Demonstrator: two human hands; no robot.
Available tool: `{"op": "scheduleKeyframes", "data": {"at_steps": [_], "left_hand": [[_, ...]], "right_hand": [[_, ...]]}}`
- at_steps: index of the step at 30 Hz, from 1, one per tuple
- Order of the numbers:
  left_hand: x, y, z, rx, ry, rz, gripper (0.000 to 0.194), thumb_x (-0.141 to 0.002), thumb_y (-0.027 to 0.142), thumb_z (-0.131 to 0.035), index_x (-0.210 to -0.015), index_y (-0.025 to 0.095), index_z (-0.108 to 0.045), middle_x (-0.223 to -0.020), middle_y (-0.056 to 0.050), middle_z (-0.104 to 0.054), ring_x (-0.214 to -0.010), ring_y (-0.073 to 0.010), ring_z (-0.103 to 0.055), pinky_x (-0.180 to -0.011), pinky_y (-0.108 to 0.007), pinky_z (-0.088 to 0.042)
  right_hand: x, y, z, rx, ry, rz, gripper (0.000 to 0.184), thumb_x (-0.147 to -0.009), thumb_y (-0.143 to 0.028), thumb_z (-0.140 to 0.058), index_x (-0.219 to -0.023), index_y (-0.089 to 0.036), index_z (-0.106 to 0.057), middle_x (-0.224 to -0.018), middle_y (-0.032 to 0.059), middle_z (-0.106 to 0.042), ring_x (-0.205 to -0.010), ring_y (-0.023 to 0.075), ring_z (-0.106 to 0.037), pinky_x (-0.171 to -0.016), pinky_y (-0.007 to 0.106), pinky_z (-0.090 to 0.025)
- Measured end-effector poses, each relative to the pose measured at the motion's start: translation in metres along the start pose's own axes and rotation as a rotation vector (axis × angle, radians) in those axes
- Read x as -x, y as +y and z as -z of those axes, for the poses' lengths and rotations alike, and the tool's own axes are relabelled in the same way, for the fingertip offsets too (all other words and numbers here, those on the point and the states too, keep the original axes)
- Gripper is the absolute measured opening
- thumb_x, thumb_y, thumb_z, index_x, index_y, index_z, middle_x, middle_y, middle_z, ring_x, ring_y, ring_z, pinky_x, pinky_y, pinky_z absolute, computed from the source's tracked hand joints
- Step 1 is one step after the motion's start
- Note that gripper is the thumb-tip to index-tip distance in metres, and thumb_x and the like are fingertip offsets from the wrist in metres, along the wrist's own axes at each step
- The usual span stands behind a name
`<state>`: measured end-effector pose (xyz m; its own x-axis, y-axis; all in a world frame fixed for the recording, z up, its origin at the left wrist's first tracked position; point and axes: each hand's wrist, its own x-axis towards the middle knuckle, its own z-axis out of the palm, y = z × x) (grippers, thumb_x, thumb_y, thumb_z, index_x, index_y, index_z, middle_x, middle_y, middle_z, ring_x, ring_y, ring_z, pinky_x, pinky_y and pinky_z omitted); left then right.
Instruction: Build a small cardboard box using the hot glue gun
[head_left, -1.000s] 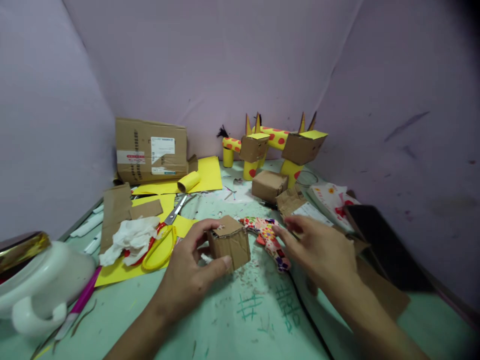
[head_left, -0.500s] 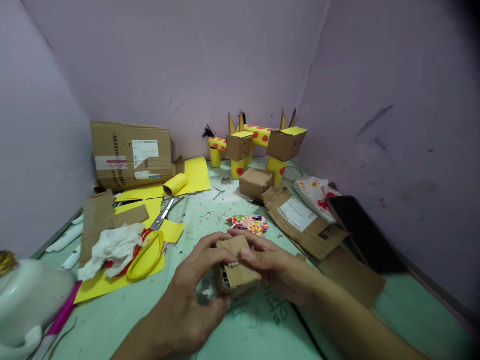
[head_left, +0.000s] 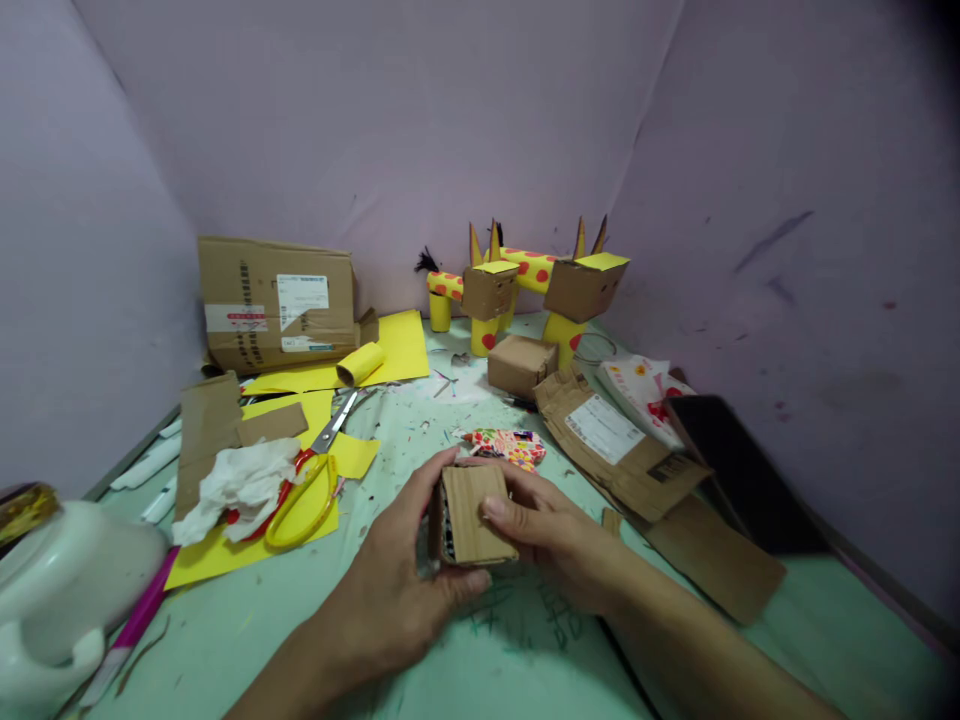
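- The bare left hand (head_left: 397,565) cups the left side of a small brown corrugated cardboard box (head_left: 480,515), its grip closed with the thumb along the near lower edge.
- The bare right hand (head_left: 559,525) pinches the same box from the right, thumb pressed on the upper panel, the other fingers partly hidden behind.
- The box sits between both hands over the pale green desk (head_left: 247,625); whether it touches the surface cannot be told.
- It should be light and, being dry and matt, not slippery; the folded edges look stiff, the flat panels likely to dent under a hard thumb.
- A dark-and-pale gap runs down its left edge, probably the weakest part; opposite walls near the corners look the safest hold.
- Just beyond the fingers lies a floral-patterned, brightly coloured tool (head_left: 517,445), partly covered.
- Farther back sits a closed brown cardboard block (head_left: 523,366), before two yellow, red-spotted animal figures with cardboard box heads (head_left: 586,288).
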<state>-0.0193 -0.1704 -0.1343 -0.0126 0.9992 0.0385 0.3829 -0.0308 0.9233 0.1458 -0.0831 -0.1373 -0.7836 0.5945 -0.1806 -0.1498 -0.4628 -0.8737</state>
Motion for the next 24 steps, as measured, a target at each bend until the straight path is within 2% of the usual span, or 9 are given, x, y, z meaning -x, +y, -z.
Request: {"op": "scheduleKeyframes", "data": {"at_steps": [8,11,14,16,19,24], "left_hand": [[0.0,0.0,-0.011,-0.084,0.074,-0.046,0.071,-0.069,0.023,-0.074,-0.133,0.026,-0.042,-0.133,-0.01,-0.056,-0.117,-0.0301,-0.056,-0.101,-0.048,-0.043],[0.002,-0.002,-0.008,-0.135,0.088,-0.032,0.083,-0.065,0.022,-0.077,-0.138,0.024,-0.037,-0.137,-0.012,-0.053,-0.121,-0.032,-0.052,-0.104,-0.05,-0.039],[0.003,-0.005,-0.003,-0.155,0.031,-0.082,0.089,-0.066,0.027,-0.077,-0.142,0.028,-0.031,-0.143,-0.01,-0.047,-0.128,-0.0326,-0.047,-0.106,-0.051,-0.037],[0.004,-0.005,0.0,-0.157,0.014,-0.186,0.08,-0.071,0.032,-0.075,-0.14,0.034,-0.033,-0.14,-0.006,-0.05,-0.124,-0.0301,-0.05,-0.104,-0.047,-0.039],[0.003,-0.002,-0.001,-0.159,0.053,-0.303,0.067,-0.077,0.037,-0.07,-0.135,0.038,-0.037,-0.132,-0.001,-0.055,-0.118,-0.0261,-0.054,-0.102,-0.042,-0.042],[0.002,0.001,-0.005,-0.14,0.05,-0.325,0.06,-0.08,0.042,-0.064,-0.134,0.036,-0.039,-0.132,-0.002,-0.055,-0.118,-0.0255,-0.053,-0.1,-0.04,-0.042]], "right_hand": [[0.004,0.008,-0.003,0.306,0.003,0.069,0.063,-0.078,-0.062,-0.063,-0.124,-0.022,-0.046,-0.122,0.0099,-0.053,-0.114,0.0265,-0.05,-0.094,0.04,-0.039],[0.003,0.008,-0.003,0.259,-0.006,0.071,0.059,-0.08,-0.061,-0.061,-0.122,-0.023,-0.046,-0.12,0.0089,-0.054,-0.111,0.0261,-0.052,-0.09,0.039,-0.041],[0.002,0.009,-0.004,0.194,0.002,0.073,0.056,-0.08,-0.059,-0.063,-0.12,-0.024,-0.047,-0.115,0.0071,-0.055,-0.106,0.0252,-0.055,-0.087,0.038,-0.041],[0.002,0.01,-0.004,0.197,0.021,0.074,0.058,-0.078,-0.06,-0.064,-0.12,-0.024,-0.046,-0.113,0.0067,-0.055,-0.104,0.0251,-0.055,-0.086,0.038,-0.041],[0.002,0.013,-0.005,0.234,0.041,0.085,0.06,-0.078,-0.062,-0.062,-0.121,-0.025,-0.045,-0.115,0.0072,-0.053,-0.104,0.0249,-0.053,-0.086,0.039,-0.041],[0.003,0.017,-0.005,0.25,0.073,0.11,0.057,-0.08,-0.062,-0.06,-0.121,-0.025,-0.046,-0.119,0.0075,-0.053,-0.105,0.0245,-0.052,-0.088,0.04,-0.041]]}}
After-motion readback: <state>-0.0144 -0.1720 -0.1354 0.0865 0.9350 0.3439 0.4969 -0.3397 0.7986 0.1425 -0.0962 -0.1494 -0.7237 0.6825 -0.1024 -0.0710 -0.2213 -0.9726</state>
